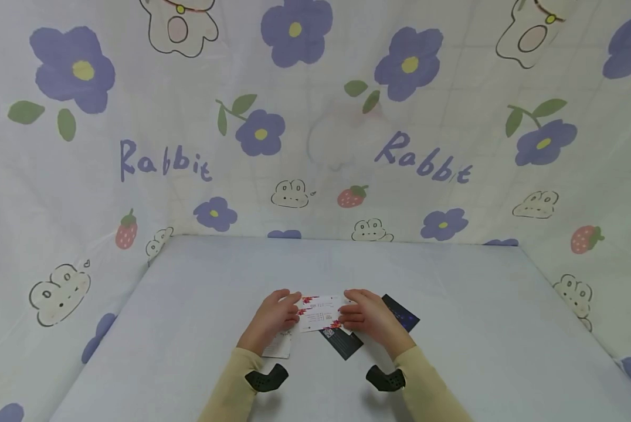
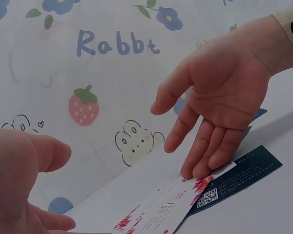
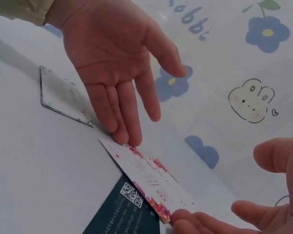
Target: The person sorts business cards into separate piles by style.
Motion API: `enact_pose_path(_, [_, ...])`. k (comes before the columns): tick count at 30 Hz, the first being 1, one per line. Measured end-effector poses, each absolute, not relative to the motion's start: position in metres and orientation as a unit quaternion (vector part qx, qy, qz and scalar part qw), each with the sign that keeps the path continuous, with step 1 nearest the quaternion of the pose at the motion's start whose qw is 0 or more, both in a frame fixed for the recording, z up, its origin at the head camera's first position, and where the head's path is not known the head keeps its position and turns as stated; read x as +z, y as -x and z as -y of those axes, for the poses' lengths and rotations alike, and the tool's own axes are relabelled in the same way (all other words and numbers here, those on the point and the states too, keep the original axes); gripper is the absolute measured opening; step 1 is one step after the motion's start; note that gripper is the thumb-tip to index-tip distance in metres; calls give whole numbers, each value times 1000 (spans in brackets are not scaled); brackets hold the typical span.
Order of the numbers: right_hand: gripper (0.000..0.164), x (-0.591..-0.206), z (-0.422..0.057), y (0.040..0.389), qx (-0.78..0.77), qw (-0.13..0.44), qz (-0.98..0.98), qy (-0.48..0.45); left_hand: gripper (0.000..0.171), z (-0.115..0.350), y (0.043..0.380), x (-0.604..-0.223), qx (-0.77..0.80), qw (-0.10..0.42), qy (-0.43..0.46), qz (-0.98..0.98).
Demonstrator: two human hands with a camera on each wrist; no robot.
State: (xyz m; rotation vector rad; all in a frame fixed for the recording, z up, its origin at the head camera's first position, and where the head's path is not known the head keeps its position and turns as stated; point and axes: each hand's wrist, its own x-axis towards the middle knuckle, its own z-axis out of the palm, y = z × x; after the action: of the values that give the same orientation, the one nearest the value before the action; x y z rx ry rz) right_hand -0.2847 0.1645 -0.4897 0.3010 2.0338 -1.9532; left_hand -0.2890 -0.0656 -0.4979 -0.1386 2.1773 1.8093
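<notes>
White business cards with red floral corners (image 1: 319,320) lie overlapped in the middle of the table, between both hands. At their left edge is my left hand (image 1: 272,319), its fingertips right at the cards and its thumb raised apart from them. Opposite it, my right hand (image 1: 372,319) has its fingertips at the right edge, palm facing inward. In both wrist views the fingers are extended and neither hand grips a card. Partly under the white cards is a dark card with a QR code (image 2: 234,181).
A pale card with a green leafy border (image 3: 66,95) lies by the left hand, partly hidden in the head view. Beyond the right hand is a dark blue card (image 1: 401,313). The white table (image 1: 189,305) meets a patterned cloth wall (image 1: 326,135) at its back edge.
</notes>
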Motion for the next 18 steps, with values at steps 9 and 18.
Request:
enact_pose_path(9, [62,-489,-165,285,-705,169,-679,-116,74,67,291,-500,650,165,49,-740])
enact_pose_path(18, [56,-489,-160,275,-709,152,-680,-108,73,67,291,-500,656,167,49,-734])
